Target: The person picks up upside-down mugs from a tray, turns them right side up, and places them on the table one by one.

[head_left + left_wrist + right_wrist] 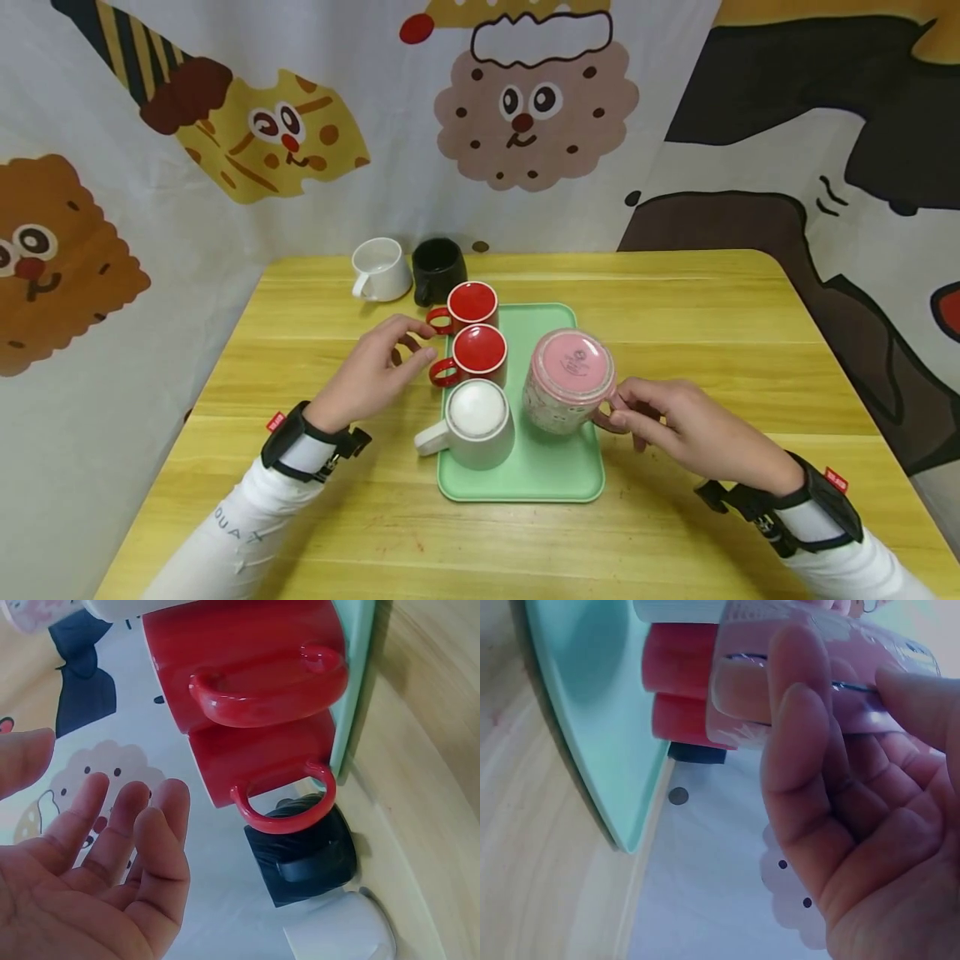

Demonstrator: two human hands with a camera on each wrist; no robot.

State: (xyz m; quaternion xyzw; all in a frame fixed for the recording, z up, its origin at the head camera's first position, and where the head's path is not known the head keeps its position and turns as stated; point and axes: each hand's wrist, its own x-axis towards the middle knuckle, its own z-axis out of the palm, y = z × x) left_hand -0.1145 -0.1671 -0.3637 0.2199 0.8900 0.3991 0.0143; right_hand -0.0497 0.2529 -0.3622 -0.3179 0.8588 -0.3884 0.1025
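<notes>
My right hand [671,421] pinches the handle of a pink patterned mug [573,371] between thumb and fingers. That mug is upside down, its stamped pink base facing up, held over the right half of a green tray [555,479]. Along the tray's left side stand two red mugs [480,350] with white-ringed tops, and a white mug [480,425] turned base up; all their handles point left. Beside the red handles [255,705], my left hand [375,367] holds nothing, its fingers loosely bent and apart from the mugs.
Behind the tray's far left corner, a white cup [381,271] and a black mug [438,271] stand on the wooden table [697,308]. A cloth [300,225] printed with cartoon biscuits hangs behind the table's far edge.
</notes>
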